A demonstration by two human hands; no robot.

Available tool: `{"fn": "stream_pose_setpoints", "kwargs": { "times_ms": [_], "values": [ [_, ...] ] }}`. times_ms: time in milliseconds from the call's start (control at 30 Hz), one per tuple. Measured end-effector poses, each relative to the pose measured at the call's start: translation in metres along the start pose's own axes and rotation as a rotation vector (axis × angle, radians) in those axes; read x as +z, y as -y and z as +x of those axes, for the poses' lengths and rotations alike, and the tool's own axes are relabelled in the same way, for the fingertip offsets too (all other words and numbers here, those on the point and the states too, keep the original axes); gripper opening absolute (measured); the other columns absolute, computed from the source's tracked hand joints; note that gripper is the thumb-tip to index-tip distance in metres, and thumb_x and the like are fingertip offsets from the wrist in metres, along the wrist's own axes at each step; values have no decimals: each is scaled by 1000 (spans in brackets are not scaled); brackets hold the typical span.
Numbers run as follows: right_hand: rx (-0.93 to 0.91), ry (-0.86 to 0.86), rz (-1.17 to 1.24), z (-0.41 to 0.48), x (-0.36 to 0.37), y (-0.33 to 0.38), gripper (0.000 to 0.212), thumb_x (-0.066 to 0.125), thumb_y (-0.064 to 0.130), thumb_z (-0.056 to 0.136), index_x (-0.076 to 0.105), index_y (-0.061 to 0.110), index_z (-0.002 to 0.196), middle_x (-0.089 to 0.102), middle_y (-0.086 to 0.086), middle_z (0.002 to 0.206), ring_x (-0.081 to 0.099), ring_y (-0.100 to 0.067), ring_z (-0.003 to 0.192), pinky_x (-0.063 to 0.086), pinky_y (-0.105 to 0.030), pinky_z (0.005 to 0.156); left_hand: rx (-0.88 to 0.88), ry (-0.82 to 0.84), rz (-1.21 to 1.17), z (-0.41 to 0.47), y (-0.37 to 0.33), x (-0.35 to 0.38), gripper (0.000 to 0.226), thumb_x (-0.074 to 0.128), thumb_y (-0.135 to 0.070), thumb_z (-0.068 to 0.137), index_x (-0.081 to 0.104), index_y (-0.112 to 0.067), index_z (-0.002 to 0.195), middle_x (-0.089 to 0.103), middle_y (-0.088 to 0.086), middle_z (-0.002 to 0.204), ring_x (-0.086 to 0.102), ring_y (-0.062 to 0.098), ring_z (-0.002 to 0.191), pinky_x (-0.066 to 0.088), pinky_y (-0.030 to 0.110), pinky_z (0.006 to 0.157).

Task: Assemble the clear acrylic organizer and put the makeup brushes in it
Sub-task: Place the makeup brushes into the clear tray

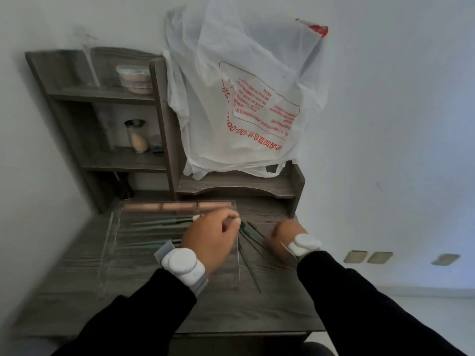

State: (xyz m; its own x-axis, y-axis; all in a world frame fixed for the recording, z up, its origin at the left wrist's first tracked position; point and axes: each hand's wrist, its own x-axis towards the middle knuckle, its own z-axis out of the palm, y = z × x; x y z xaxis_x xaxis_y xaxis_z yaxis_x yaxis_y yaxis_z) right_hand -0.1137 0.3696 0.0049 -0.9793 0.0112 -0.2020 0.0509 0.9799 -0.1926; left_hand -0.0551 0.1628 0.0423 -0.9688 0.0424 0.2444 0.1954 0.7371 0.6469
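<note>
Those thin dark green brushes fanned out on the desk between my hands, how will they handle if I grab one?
Probably light and stiff: the slim dark green makeup brushes are thin, straight sticks. Likely to roll if nudged, since they lie loose on the flat grey wooden desk. Tapered ends may be fiddly to pinch.

Home vanity corner, recognisable by a grey wood-grain tabletop against a plain white wall, a small matching shelf unit holding cosmetic jars, a printed white shopping bag hanging beside it, and wall sockets.
</note>
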Motion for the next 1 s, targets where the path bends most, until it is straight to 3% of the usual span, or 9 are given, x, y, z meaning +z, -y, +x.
{"fn": "stream_pose_setpoints", "kwargs": {
  "times_ms": [133,300,467,533,600,667,833,933,1000],
  "values": [
    [39,25,26,-2,3,4,29,60,32,81,75,9,91,75,-7,94,72,-27,87,56,-26,72,-136,60,-174,-10,-9,14,21,53,-47,92,69,-34,94,69,-10,73,65,6,73,56,37,74],
    [79,66,102,2,0,6,33,60,34,88,74,9,105,72,-7,108,69,-25,100,45,-23,72,-176,101,-233,-20,-13,23,19,55,-42,94,70,-31,92,68,-6,68,64,7,68,55,35,72],
    [139,71,194,-3,-3,3,31,68,40,75,73,13,90,67,-2,86,64,-21,75,42,-20,55,-221,132,-304,-24,-16,21,19,55,-36,96,71,-29,89,69,-4,66,63,3,63,53,28,70],
    [127,33,307,-8,-1,0,30,69,41,75,74,14,86,71,-3,86,67,-22,79,51,-25,64,-243,130,-343,-26,-16,21,18,56,-33,96,71,-27,88,69,-3,67,60,1,57,51,27,66],
    [136,-79,577,-16,2,-1,23,74,41,72,74,18,74,71,2,70,67,-17,70,59,-34,71,-289,105,-418,-25,-16,22,16,57,-30,96,71,-28,90,70,-3,71,58,1,52,50,28,59],
    [90,-206,796,-29,0,3,22,81,38,71,72,18,67,66,5,55,59,-8,54,56,-32,63,-346,75,-524,-23,-18,24,13,57,-27,96,70,-28,97,73,-5,81,65,4,60,55,31,58],
    [-224,-115,893,-66,-20,34,12,81,24,78,76,15,71,68,4,59,52,2,49,42,-16,52,-418,63,-811,-17,-32,34,21,55,-26,99,72,-26,111,77,-4,101,73,10,92,61,37,80],
    [-292,-25,885,-66,-26,37,8,80,20,80,78,14,74,72,-2,64,55,-1,51,45,-17,55,-444,34,-840,-19,-35,30,26,49,-23,101,75,-22,98,78,2,90,75,21,85,60,34,63],
    [-215,-58,903,-50,-30,30,11,80,23,80,78,19,71,70,0,60,54,-5,49,46,-22,53,-506,34,-871,-20,-32,23,27,46,-23,103,72,-18,97,78,5,86,76,22,77,55,28,55]
  ]
}}
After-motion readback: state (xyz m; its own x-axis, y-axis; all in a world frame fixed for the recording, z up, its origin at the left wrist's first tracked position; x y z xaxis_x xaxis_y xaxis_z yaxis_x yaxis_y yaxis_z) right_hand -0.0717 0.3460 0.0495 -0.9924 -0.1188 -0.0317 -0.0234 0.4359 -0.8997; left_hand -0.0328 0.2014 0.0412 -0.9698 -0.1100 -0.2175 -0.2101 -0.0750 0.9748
